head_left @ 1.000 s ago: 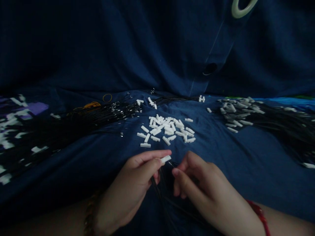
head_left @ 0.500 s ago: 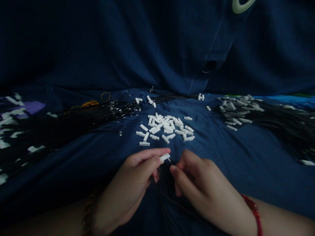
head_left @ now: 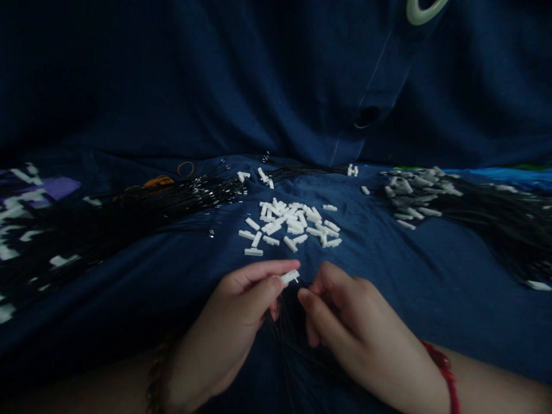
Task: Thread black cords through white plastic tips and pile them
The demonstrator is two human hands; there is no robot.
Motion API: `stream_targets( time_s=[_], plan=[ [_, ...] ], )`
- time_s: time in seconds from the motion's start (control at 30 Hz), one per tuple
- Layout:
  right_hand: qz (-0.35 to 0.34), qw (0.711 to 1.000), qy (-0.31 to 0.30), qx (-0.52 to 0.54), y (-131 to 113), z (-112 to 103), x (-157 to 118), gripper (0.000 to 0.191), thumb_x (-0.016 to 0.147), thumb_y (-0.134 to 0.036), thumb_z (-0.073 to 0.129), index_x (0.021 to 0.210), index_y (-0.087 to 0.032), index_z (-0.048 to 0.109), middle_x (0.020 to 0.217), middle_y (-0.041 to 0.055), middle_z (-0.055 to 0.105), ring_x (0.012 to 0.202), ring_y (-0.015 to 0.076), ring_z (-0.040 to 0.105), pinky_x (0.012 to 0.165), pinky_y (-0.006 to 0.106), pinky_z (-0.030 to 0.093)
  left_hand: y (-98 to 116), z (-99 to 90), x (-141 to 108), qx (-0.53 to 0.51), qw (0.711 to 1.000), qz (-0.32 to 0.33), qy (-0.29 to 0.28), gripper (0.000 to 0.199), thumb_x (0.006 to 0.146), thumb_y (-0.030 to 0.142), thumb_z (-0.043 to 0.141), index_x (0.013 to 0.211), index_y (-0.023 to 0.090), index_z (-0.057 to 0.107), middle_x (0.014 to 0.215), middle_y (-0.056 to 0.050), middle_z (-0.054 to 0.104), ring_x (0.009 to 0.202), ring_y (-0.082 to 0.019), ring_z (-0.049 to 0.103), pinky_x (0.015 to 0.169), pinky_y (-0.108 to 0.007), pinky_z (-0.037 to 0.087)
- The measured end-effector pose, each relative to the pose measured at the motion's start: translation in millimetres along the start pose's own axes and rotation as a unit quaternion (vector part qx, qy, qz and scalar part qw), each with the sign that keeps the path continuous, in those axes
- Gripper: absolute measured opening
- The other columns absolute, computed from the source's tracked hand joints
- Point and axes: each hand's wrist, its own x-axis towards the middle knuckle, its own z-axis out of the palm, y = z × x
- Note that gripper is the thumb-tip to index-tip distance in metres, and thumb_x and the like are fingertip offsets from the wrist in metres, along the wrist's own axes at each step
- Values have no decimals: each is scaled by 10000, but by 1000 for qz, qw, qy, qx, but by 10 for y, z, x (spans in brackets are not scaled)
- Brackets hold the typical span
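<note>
We see dark blue cloth (head_left: 448, 270) spread under everything and rising in folds behind. On our left, a broad bundle of black wires (head_left: 142, 215) lies across it, shiny tips toward the middle, with white pieces among the wires at the far left. On our right, a second wire bundle (head_left: 487, 224) lies with a cluster of pale connectors (head_left: 425, 192) at its inner end. Our left hand (head_left: 230, 325) and right hand (head_left: 366, 328) are close together in front, just apart. Beyond them sits a loose heap of white connectors (head_left: 295, 221). A red bracelet (head_left: 446, 368) circles our right wrist, and a pale ring (head_left: 417, 17) shows at the top edge. The held connector (head_left: 290, 276) is in our left grip, pinched between thumb and forefinger, its ridged end pointing toward the right hand. Smallest is a thin dark wire (head_left: 303, 284), pinched by thumb and forefinger in our right grip; a bright tip shows at the connector's end, though we cannot tell whether it has entered.
</note>
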Motion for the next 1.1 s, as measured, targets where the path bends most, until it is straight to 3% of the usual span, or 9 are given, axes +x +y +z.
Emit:
stream_targets(
  time_s=[0.43,0.57,0.67,0.8,0.87,0.97,1.1],
  plan=[
    [-4,999,-27,16,3,30,4,149,884,-247,343,757,-181,384,536,-40,554,478,103,517,462,211,347,-35,-3,-3,91,995,41,-14,203,761,244,549,934,244,655,663,26,598,563,-84,437,526,-208,326],
    [-37,997,-13,-64,24,-44,24,122,868,-237,350,779,-174,406,563,-19,526,459,113,470,441,228,298,-18,7,-8,72,996,46,-18,217,767,239,548,961,228,645,674,17,592,577,-88,434,546,-215,327],
    [-74,991,20,-114,25,-204,56,126,823,-275,436,774,-160,454,642,23,511,567,152,479,539,269,325,9,15,-18,38,998,40,-15,229,765,225,556,978,207,638,671,12,573,595,-90,431,577,-220,332],
    [-71,997,7,-33,0,-346,62,237,739,-286,580,918,-150,503,909,67,543,882,207,493,794,340,350,38,37,-49,8,998,51,-20,220,761,194,567,967,187,644,665,11,566,592,-84,425,583,-218,334],
    [-59,997,-44,37,5,-327,62,235,759,-269,561,957,-158,498,881,39,574,813,158,538,736,283,409,45,54,-72,6,998,59,-37,217,757,192,578,962,177,647,750,-13,608,610,-87,439,591,-223,344],
    [-30,984,-111,135,53,-279,93,139,843,-237,422,840,-134,516,660,4,573,574,100,545,545,209,432,54,76,-99,0,997,57,-58,229,746,195,601,968,153,641,839,-46,632,650,-99,468,632,-238,369],
    [-1,966,-115,230,126,-403,164,140,840,-213,409,803,-117,506,595,-15,524,517,77,505,522,197,425,64,79,-89,-19,997,38,-57,256,749,204,605,997,140,617,865,-54,624,685,-102,500,675,-244,395]
  ],
)
